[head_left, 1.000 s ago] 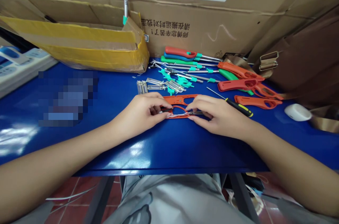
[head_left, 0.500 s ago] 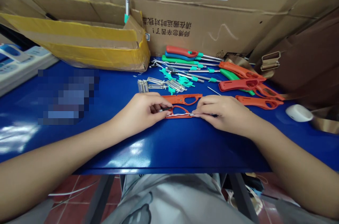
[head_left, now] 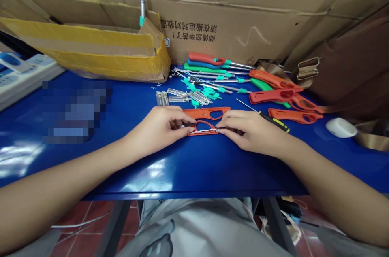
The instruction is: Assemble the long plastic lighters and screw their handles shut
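Observation:
An orange lighter half-shell [head_left: 203, 133] with an oval trigger opening lies on the blue table between my hands. My left hand [head_left: 165, 125] is closed at its left end, thumb and index finger pinching a small black part [head_left: 191, 125]. A white wire [head_left: 205, 130] runs along the shell from there to my right hand [head_left: 249, 126], whose fingertips are closed on its right end. What else those fingers cover is hidden. Just behind lies a second orange half-shell [head_left: 206, 113]. Beyond my right hand rests a screwdriver with a black and yellow handle [head_left: 275, 122].
Clear fuel tanks [head_left: 178, 92], green plastic pieces [head_left: 212, 93] and metal lighter tubes [head_left: 234, 88] lie behind my hands. Orange and red shells [head_left: 273, 96] are piled right, near a white rounded object [head_left: 340, 127]. A yellow-taped carton [head_left: 121, 56] and a power strip [head_left: 30, 73] stand left.
My right hand has shifted slightly left along the half-shell, and the screwdriver's handle now shows beside it. My left hand keeps its pinch. The whole view has drifted slightly.

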`<state>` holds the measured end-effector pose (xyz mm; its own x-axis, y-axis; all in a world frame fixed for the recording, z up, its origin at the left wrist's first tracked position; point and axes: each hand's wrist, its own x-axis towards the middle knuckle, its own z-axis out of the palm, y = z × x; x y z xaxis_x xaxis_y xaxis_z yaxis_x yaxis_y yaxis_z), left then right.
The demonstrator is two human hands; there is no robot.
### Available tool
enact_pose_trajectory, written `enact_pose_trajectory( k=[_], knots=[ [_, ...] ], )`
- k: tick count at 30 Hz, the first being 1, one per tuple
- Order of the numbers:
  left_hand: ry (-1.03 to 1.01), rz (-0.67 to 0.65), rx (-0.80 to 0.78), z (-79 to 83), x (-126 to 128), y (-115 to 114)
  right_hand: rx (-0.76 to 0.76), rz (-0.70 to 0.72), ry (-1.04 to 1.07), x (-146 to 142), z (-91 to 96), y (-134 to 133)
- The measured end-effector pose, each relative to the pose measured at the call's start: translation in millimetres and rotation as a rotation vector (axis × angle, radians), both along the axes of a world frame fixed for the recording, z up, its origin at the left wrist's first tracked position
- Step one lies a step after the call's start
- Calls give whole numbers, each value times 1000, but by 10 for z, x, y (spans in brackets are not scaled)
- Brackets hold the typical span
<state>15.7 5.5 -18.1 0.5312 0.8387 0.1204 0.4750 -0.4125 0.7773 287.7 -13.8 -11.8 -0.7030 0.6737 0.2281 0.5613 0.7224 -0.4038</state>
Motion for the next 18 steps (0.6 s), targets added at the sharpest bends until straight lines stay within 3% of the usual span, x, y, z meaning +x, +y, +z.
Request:
enact_pose_trajectory(
  k=[7,18],
  knots=[
    [-7,-15,16,-21,-23,-11,-131,-7,-14,-69,11,-21],
    [-20,-13,60,0,7,-28,-202,-19,-2,-89,15,-36]
  ],
)
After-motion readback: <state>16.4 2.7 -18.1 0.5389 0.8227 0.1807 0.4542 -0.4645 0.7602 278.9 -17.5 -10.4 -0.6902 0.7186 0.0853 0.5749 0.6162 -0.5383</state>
